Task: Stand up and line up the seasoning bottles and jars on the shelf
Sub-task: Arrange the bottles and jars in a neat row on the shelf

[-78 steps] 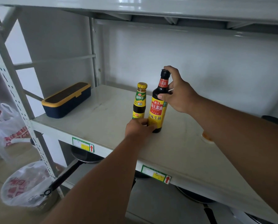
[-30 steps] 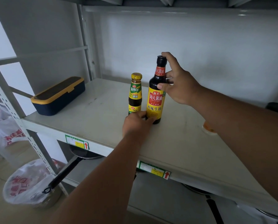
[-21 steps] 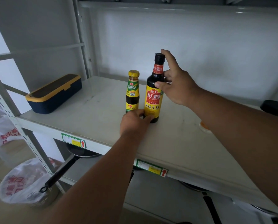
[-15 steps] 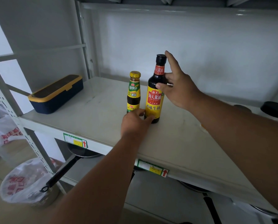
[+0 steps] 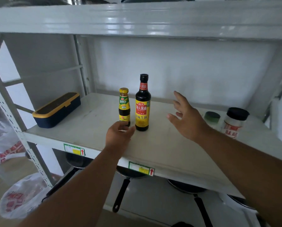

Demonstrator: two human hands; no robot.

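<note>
2 glossy dark bottles stood upright mid-shelf [image 5: 169,145]: tall soy bottle [image 5: 142,105], yellow label, black cap; short bottle [image 5: 124,106] at its 9 o'clock, yellow cap | 2 jars [image 5: 235,122] seen at 3 o'clock | left hand [image 5: 119,136] curled loosely at short bottle's base, grip unclear | right hand [image 5: 185,118] spread open, nothing held

Lighting dim and cool overall. Daylight enters from the left, behind the rack upright [image 5: 9,115]. Glare streaks on the upper shelf edge [image 5: 137,18]. Wide-angle bending at frame edges. Jars at right [image 5: 235,123] soft and slightly blurred; forearms in shadow.
</note>
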